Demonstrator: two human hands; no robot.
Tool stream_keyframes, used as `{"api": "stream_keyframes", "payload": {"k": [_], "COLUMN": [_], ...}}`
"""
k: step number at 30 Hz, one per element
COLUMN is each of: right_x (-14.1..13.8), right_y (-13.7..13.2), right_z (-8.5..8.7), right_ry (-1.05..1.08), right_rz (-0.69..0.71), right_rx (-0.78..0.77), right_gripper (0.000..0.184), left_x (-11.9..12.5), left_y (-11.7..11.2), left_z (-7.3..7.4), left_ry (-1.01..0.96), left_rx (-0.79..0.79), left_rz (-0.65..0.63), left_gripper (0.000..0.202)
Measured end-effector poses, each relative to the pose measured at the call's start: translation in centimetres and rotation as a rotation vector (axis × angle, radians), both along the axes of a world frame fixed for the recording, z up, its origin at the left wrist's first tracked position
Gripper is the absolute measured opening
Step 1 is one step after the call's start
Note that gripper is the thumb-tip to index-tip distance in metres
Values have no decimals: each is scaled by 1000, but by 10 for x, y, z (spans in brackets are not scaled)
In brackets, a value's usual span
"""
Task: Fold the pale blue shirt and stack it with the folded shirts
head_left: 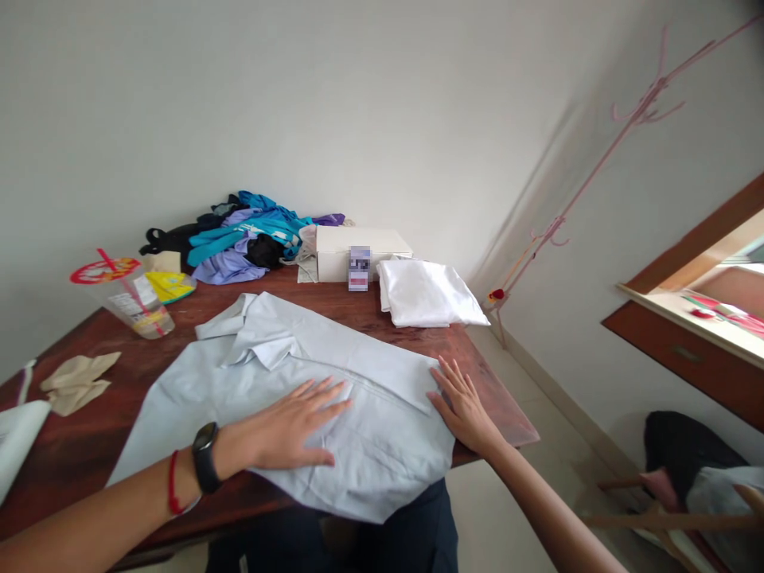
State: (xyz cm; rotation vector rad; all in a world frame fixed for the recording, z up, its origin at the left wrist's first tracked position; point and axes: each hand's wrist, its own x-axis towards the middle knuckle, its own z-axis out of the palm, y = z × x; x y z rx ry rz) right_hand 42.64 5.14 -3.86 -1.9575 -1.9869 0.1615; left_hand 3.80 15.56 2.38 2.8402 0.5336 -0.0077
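A pale grey-blue collared shirt (382,430) lies spread on the dark wooden table, with its collar toward the back left and one side folded over along the far edge. My left hand (292,426) rests flat near the middle of the shirt, fingers spread. At the shirt's right end, my right hand (465,402) lies with its fingers stretched out over the folded edge. Part of the shirt hangs over the table's front edge above my lap. Neither hand grips the cloth.
Behind the shirt are a folded white cloth (426,294), a white box (364,239) and a heap of clothes (244,235). A plastic cup (134,302) and a beige cloth piece (80,382) are at the left. A pink coat rack (602,163) stands right of the table (501,406).
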Motion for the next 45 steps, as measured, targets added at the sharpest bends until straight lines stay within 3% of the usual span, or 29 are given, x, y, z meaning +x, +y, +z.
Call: {"api": "stream_keyframes", "payload": {"k": [2,4,7,10,12,16,20,23,27,30,34,37,40,43,45], "right_x": [-11,-24,-43,-59,-69,-93,-121,-135,-144,-152,-160,-154,-140,-125,-120], "right_y": [-10,-20,-30,-38,-46,-66,-83,-90,-91,-89,-84,-79,-79,-83,-87], "right_z": [3,7,12,18,24,37,50,62,66,50,13,-2,2,13,20], "right_ry": [10,17,38,63,86,162,232,307,278,166,144,240,363,457,474], "right_rz": [55,138,237,287,320,388,426,409,298,243,188,182,243,365,426], "right_rx": [86,132,167,206,223,239,190,140,173,217,319,377,343,208,111], "right_gripper": [47,43,38,34,33,30,37,62,97,114,94,83,73,70,69], "left_x": [-5,-7,-5,-2,-1,4,18,29,38,40,40,31,9,-23,-46], "left_y": [-32,-60,-84,-91,-90,-89,-83,-75,-66,-64,-67,-67,-50,-9,24], "left_z": [11,12,-7,-33,-44,-45,-20,7,33,35,29,27,26,18,7], "left_ry": [27,15,-35,-123,-187,-279,-310,-283,-258,-238,-205,-230,-272,-267,-211], "left_rx": [-31,16,224,435,492,405,52,-130,-224,-284,-380,-459,-371,-120,165], "left_rz": [-116,-185,-201,-185,-189,-144,106,305,365,418,481,423,335,369,388], "left_gripper": [104,110,84,57,48,36,22,25,34,37,41,42,35,34,41]}}
